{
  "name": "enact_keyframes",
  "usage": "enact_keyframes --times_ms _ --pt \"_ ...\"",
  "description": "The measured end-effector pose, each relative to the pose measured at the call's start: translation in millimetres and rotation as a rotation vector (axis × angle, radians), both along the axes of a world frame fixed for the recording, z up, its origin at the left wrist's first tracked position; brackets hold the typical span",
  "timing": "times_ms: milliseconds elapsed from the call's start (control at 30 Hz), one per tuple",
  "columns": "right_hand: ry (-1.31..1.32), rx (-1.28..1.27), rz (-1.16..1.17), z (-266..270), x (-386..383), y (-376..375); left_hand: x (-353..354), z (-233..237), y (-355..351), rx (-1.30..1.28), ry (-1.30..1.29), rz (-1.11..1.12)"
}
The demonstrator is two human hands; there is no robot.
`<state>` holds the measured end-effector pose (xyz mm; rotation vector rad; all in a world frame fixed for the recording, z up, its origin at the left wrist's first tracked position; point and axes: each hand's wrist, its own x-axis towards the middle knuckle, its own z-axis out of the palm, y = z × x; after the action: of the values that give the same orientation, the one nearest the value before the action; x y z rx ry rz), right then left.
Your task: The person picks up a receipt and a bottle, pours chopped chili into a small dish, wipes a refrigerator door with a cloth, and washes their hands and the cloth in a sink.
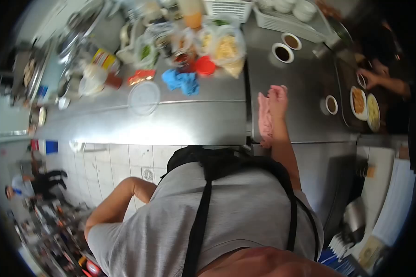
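On the steel counter to the right of the gap, my right hand [277, 99] presses down on a pink cloth [265, 120], its fingers bent over the upper end. The cloth hangs a little over the counter's front edge. My left arm is bent at my side, and its hand is hidden behind my body. Left of the gap lie a crumpled blue cloth [181, 81], a round clear lid [143, 98] and a red lid [205, 66]. Two cups of dark sauce [283, 53] stand beyond my right hand, and another sauce cup [331, 105] stands to its right.
Bags of food [226, 46], bottles and containers crowd the back left counter. A white rack [291, 25] holds bowls at the back right. At the far right, a co-worker's hands [376, 79] hold a small cup near two food dishes [358, 102]. Another person [30, 184] stands far left.
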<state>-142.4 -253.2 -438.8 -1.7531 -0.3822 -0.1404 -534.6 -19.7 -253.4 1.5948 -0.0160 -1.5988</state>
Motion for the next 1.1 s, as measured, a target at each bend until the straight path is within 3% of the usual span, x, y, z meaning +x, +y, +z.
enact_keyframes --times_ms 100,233,300,367,433,500,567,700,733,800,867,933,1067,1100 --pt "0.077 0.052 0.021 -1 1 -4 -10 6 -12 0.081 -0.044 0.01" --pt "-0.052 -0.128 0.018 5 -2 -13 -12 14 -16 0.191 -0.125 0.011" --pt "-0.215 -0.284 -0.026 11 -7 -16 -45 -26 0 -0.028 -0.188 0.036" --pt "-0.209 -0.333 0.001 13 -8 -19 -74 -45 11 -0.174 -0.273 0.106" --pt "-0.091 -0.286 0.022 17 -7 -18 -91 -49 19 -0.243 -0.381 0.215" --pt "0.339 -0.132 0.021 16 0 -21 -98 -50 28 -0.144 -0.389 0.175" --pt "0.342 -0.076 0.014 33 -17 -9 -111 -46 41 0.026 -0.417 0.157" --pt "0.34 0.148 -0.065 93 -96 56 -145 -25 74 -0.147 -0.452 0.316" --pt "0.365 0.07 0.052 78 -92 55 -172 -56 86 -0.207 -0.336 0.275" --pt "0.351 0.037 0.117 79 -126 87 -219 -96 102 -0.237 -0.401 0.324" --pt "0.367 0.052 0.2 74 -162 121 -207 -44 115 -0.192 -0.419 0.398" --pt "0.419 0.114 0.336 63 -191 164 -221 -37 129 -0.099 -0.399 0.434" --pt "0.436 0.007 0.554 73 -231 246 -247 -18 142 0.184 -0.258 0.505" --pt "0.388 -0.018 0.612 77 -233 265 -259 -22 145 0.11 -0.301 0.529"
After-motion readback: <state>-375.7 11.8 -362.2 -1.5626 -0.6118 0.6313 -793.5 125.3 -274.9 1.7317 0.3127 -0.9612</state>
